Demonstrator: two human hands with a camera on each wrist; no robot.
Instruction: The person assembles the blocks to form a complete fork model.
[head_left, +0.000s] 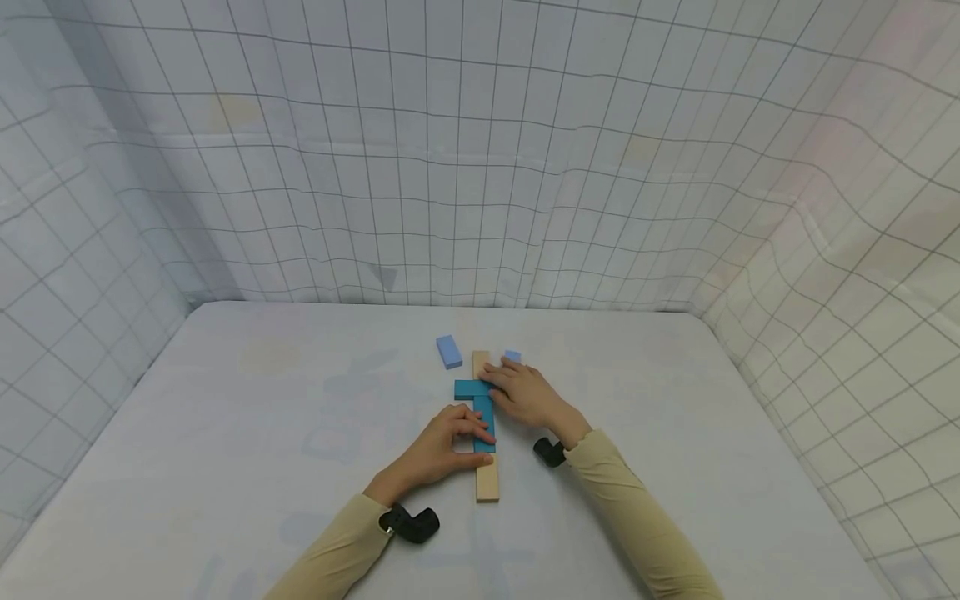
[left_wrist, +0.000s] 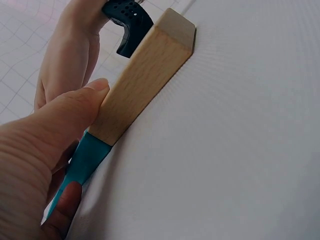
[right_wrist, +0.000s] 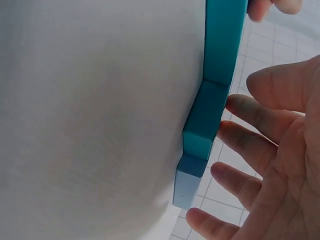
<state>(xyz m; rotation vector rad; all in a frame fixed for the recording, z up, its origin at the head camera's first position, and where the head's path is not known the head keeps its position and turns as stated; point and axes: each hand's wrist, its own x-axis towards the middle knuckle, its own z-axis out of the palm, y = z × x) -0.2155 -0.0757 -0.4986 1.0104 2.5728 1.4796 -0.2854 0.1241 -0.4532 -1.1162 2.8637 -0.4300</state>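
A blue block [head_left: 484, 447] lies lengthwise on the white table, with a second blue block [head_left: 465, 389] set crosswise at its far end. A plain wooden block [head_left: 487, 483] adjoins the near end. My left hand [head_left: 438, 442] reaches over from the left. Its fingers curl over the lengthwise blue block [left_wrist: 90, 155], and its thumb touches the wooden block [left_wrist: 142, 80] close to the joint. From the right, my right hand [head_left: 528, 396] has its fingers spread, with fingertips at the crosswise block's right end, which they partly hide. The right wrist view shows these fingers [right_wrist: 250, 140] beside the blue blocks.
Another plain wooden block [head_left: 481, 360] extends beyond the crosswise one, partly behind my right fingers. A light blue block [head_left: 449, 352] lies to its left, and another light blue block [head_left: 513, 356] shows past my right hand. Gridded white curtains [head_left: 480, 192] surround the table.
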